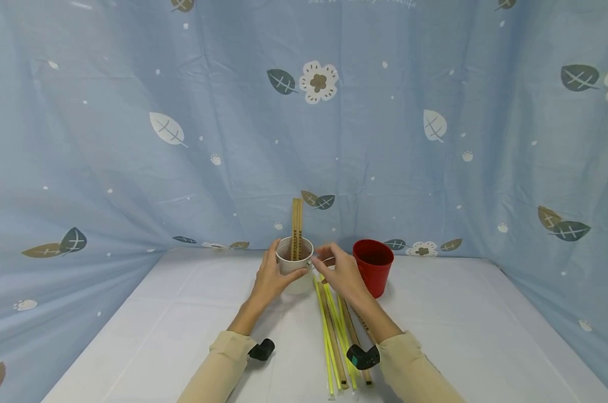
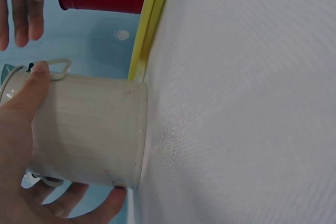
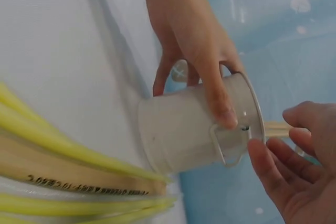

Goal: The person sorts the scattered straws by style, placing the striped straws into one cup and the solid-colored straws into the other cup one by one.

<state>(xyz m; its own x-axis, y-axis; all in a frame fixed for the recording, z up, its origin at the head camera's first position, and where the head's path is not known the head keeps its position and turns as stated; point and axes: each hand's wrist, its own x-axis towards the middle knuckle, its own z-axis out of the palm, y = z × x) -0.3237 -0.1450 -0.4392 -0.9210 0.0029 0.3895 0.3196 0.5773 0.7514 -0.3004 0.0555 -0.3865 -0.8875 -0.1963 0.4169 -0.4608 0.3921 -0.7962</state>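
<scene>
A white metal bucket (image 1: pixel 292 267) with small wire handles on its sides stands upright on the table, two tan sticks (image 1: pixel 297 226) with black print rising out of it. My left hand (image 1: pixel 272 278) grips the bucket, thumb on the near side and fingers around the far side. Beside the rim is my right hand (image 1: pixel 343 273), its fingers loosely bent and holding nothing. In the right wrist view its fingertips (image 3: pixel 258 150) come right up to the rim by the handle (image 3: pixel 229 148).
Yellow strips (image 1: pixel 329 347) and tan printed sticks (image 1: pixel 351 320) lie on the white table (image 1: pixel 193 313) below my right hand. To their right, farther back, stands a red bucket (image 1: pixel 378 275). A blue patterned cloth (image 1: pixel 263 151) hangs behind the table.
</scene>
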